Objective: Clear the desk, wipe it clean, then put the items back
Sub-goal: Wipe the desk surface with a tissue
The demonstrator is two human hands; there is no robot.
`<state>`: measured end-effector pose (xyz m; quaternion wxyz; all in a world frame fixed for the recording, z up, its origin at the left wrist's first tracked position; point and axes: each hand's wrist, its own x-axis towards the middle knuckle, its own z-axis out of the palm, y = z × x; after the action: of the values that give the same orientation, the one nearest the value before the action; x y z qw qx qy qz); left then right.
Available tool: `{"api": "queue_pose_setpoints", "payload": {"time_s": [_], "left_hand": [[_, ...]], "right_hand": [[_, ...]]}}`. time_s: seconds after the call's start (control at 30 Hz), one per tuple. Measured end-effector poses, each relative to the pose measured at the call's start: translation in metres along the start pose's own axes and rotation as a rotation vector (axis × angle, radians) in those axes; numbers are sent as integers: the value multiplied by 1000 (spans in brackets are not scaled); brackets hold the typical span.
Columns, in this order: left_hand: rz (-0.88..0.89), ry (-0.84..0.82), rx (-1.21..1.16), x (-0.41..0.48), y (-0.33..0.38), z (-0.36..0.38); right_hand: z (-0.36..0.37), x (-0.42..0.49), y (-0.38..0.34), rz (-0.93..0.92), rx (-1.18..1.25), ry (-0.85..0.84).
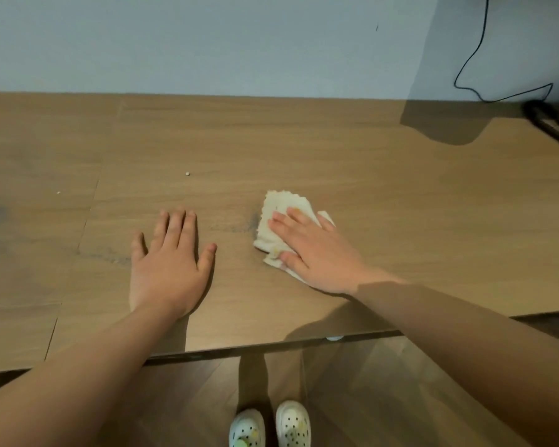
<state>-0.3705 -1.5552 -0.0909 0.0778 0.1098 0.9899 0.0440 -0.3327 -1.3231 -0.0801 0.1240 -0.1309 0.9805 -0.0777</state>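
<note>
Desk (pixel 304 146) of brown wood ran along a pale wall, with one tiny white crumb (pixel 58 192) near its left side and a second crumb (pixel 188 173) farther right. Right of those, the left hand (pixel 168 262) lay flat on the wood, fingers straight and spread, holding nothing; just beside it, the right hand (pixel 317 253) pressed straight fingers down on a crumpled white cloth (pixel 278 204) lying on the desk. At the far right a black cable (pixel 471 59) hung down the wall above the desk's back corner.
</note>
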Motion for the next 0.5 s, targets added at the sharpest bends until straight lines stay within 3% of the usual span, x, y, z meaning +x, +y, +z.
{"api": "queue_pose_setpoints", "payload": {"time_s": [0.07, 0.2, 0.27, 0.33, 0.47, 0.5], "left_hand": [[-3, 4, 3, 1, 0, 0], [2, 31, -19, -1, 0, 0], [3, 39, -32, -1, 1, -1], [2, 44, -49, -1, 1, -2], [0, 58, -47, -1, 1, -1], [2, 56, -49, -1, 1, -1]], "right_hand": [[-2, -12, 27, -1, -46, 8], [-12, 10, 104, 612, 53, 210], [-17, 37, 107, 779, 119, 238], [-15, 57, 77, 688, 76, 228], [3, 26, -25, -9, -49, 74], [1, 11, -35, -92, -34, 1]]}}
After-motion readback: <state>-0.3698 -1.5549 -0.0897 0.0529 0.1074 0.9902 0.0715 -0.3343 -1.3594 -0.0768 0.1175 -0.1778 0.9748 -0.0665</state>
